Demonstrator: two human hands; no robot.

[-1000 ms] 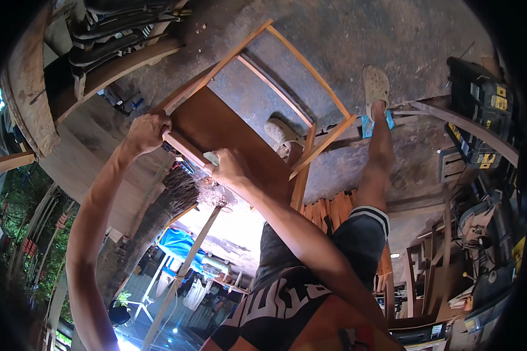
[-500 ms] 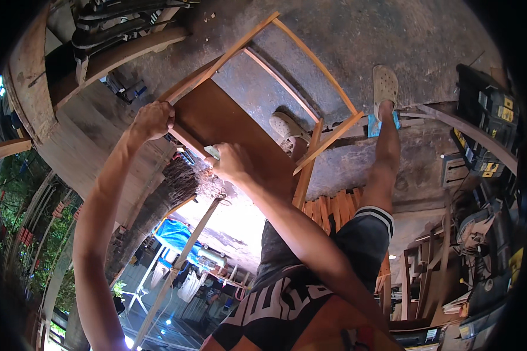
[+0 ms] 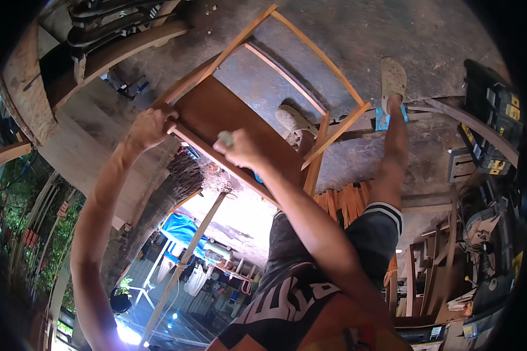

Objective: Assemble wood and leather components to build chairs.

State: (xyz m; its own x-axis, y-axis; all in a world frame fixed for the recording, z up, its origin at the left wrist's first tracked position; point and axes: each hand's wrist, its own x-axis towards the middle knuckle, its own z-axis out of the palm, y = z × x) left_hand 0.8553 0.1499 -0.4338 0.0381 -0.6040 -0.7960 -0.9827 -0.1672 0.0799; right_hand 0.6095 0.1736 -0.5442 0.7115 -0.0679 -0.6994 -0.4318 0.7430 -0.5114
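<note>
A wooden furniture frame [image 3: 316, 54] with pale orange-brown bars stands tilted in front of me, a flat brown panel [image 3: 216, 108] set in its nearer part. My left hand [image 3: 150, 127] is closed around the near left corner of the frame. Over the panel, close to the near rail [image 3: 208, 151], my right hand [image 3: 243, 149] pinches a small pale grey-green piece [image 3: 225, 138]. What that piece is made of is too small to tell. The right palm and some fingertips are hidden.
My shoes [image 3: 393, 77] rest on the worn concrete floor, one behind the frame. Black and yellow tool cases [image 3: 492, 117] stand at the right. Wood strips [image 3: 345, 202] lie near my leg. A plywood board [image 3: 85, 137] is at the left, with clamps [image 3: 108, 17] beyond it.
My right hand has lifted from the near rail and shifted slightly right and up over the panel, still holding the pale piece. My left hand keeps its hold at the corner.
</note>
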